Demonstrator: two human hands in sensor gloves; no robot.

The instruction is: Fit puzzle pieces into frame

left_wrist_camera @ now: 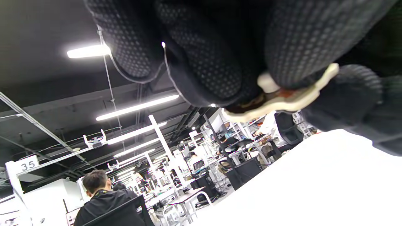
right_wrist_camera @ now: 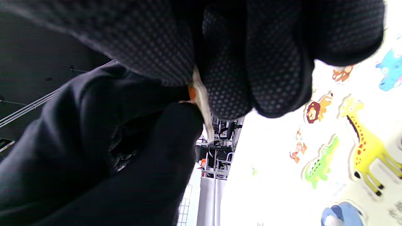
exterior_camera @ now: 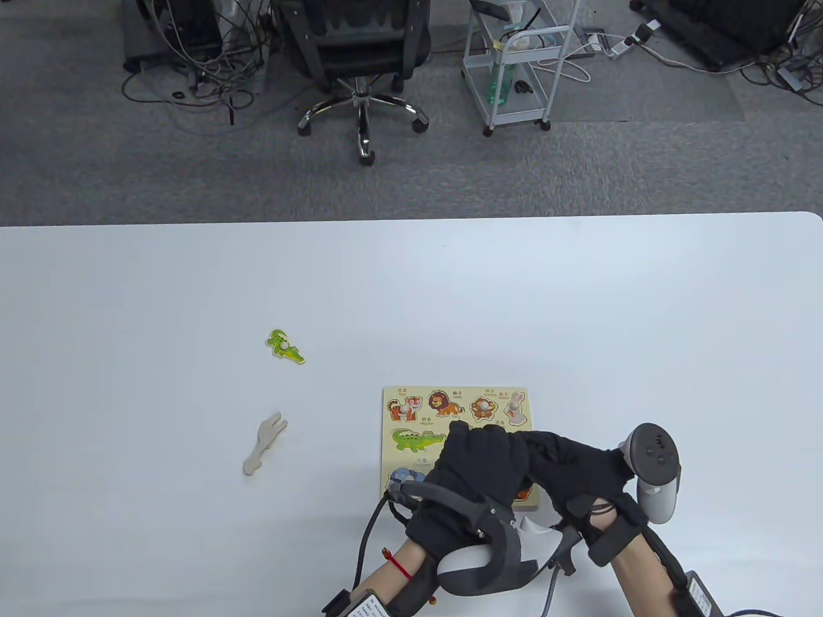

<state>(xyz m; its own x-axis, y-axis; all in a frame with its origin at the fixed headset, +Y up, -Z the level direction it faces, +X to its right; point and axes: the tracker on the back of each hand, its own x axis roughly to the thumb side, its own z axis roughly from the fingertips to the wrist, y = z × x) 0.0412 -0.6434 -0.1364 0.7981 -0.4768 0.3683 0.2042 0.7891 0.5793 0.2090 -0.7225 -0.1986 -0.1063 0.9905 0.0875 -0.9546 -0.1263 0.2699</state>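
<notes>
The left hand (exterior_camera: 472, 475) and right hand (exterior_camera: 566, 466) meet low over the near part of the frame (exterior_camera: 391, 437), hiding it there. In the left wrist view the left fingers (left_wrist_camera: 301, 47) pinch a flat wooden piece (left_wrist_camera: 282, 100) by its white knob, its pale edge showing. In the right wrist view the right fingers (right_wrist_camera: 226, 78) press on a pale, orange-tinted edge, probably the same piece, so both hands seem to hold it. Whether it touches the frame yet, I cannot tell.

To seat it well, I judge the piece should be kept level and turned until its outline matches the cut-out. It should then be lowered straight by the knob, the other fingers guiding the rim, not forcing it. If a corner rides up, lifting and re-aligning is safer than pushing, since the frame could slide on the tabletop (exterior_camera: 193, 276).

The tiger (exterior_camera: 403, 407), lion (exterior_camera: 441, 403), monkey (exterior_camera: 483, 407), rabbit (exterior_camera: 516, 405) and crocodile (exterior_camera: 416, 440) lie in the frame's upper part. The right wrist view also shows a giraffe (right_wrist_camera: 364, 141). Well to the left lie a small green piece (exterior_camera: 284, 346) and a bare wooden piece (exterior_camera: 263, 443), apart from each other. Nothing stands between them and the frame, but the hands block the view of the slot.
</notes>
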